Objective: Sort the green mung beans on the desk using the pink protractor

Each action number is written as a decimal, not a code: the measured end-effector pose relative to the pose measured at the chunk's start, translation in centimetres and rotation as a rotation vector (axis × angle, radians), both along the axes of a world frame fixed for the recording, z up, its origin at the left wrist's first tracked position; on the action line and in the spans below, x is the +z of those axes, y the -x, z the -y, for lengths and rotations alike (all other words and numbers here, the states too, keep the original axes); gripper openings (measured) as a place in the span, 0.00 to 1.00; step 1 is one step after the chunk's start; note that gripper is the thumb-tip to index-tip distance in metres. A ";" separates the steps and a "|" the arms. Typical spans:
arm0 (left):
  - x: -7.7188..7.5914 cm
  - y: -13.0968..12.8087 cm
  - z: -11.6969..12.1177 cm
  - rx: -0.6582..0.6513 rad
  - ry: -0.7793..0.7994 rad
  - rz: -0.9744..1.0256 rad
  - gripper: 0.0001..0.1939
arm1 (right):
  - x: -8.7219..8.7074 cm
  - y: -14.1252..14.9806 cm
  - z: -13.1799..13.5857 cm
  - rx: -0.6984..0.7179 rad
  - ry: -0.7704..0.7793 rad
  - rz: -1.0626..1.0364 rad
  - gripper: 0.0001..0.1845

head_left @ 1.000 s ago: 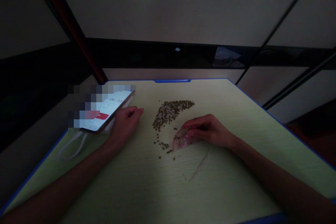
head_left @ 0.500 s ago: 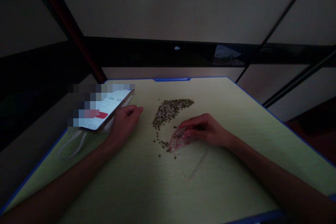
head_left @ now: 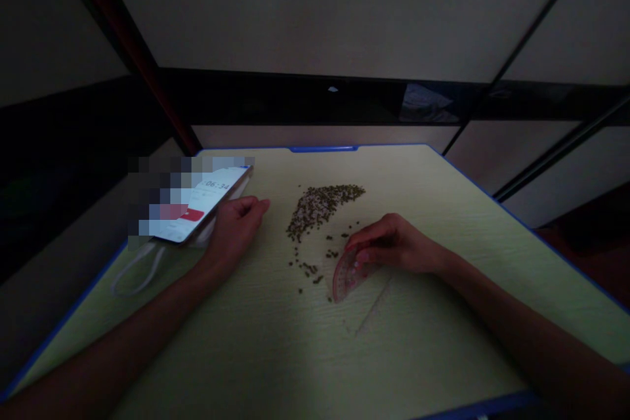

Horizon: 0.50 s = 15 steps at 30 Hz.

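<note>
Right fingers [head_left: 371, 232] nearly closed, gripping protractor [head_left: 346, 275] (see-through pink) — left fingers [head_left: 254, 210] curled

The phone [head_left: 209, 200] is showing ":06:34" on its lit screen, pixelation covering part of it. The clear protractor [head_left: 343, 277] is carrying marks too small to read.

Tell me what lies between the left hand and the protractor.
In the head view, scattered small seeds lie on the table between the left hand and the protractor.
</note>
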State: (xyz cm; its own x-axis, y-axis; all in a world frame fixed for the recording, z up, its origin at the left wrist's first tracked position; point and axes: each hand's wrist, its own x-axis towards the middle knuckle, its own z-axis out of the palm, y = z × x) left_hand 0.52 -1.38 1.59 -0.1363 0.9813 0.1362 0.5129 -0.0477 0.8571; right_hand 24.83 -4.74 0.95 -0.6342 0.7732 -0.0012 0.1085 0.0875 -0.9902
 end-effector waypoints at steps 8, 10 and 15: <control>0.0 0.1 0.1 -0.001 0.010 0.006 0.17 | -0.5 -0.1 -0.2 -0.039 -0.075 -0.001 0.08; 0.0 0.0 0.1 -0.003 0.013 0.006 0.17 | -0.8 0.1 -0.3 -0.095 -0.092 -0.005 0.10; 0.1 0.0 0.1 -0.012 0.009 0.012 0.17 | -1.2 0.6 -0.3 -0.118 -0.051 -0.030 0.11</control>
